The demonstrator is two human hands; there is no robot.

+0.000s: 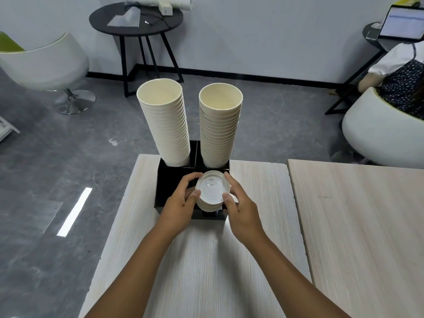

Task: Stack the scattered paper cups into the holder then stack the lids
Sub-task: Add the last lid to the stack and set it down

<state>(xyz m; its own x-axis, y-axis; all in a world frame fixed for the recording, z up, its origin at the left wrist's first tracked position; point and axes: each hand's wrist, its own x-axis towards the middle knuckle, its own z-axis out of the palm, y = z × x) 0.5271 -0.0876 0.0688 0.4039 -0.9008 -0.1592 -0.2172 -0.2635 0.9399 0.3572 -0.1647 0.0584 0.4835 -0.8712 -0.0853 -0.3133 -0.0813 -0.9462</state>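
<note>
White plastic lids (212, 190) sit in a short stack between our two hands, in the front right compartment of the black holder (168, 187), which stands at the far edge of the pale wood-grain table (206, 260). From the head camera we see our left hand (181, 203) curled round the left side of the stack, thumb on the near rim and fingers (195, 176) reaching round the far edge. Our right hand (241, 212) mirrors it, thumb pressed against the near right rim, fingers wrapped round the right side. Both hands grip the stack; the fingers lie close together rather than spread.

Behind the lids, two tall columns of cream paper cups rise from the rear compartments: the left cup stack (165, 125) leans slightly left, the right cup stack (219, 127) stands nearly upright. The front left compartment is partly hidden by our left hand.

A second table (358, 226) lies just beside ours on the right. Beyond, on the grey floor, stand a round black side table (135, 20), a white chair (46, 63), and a laptop (403, 24) at upper right.
</note>
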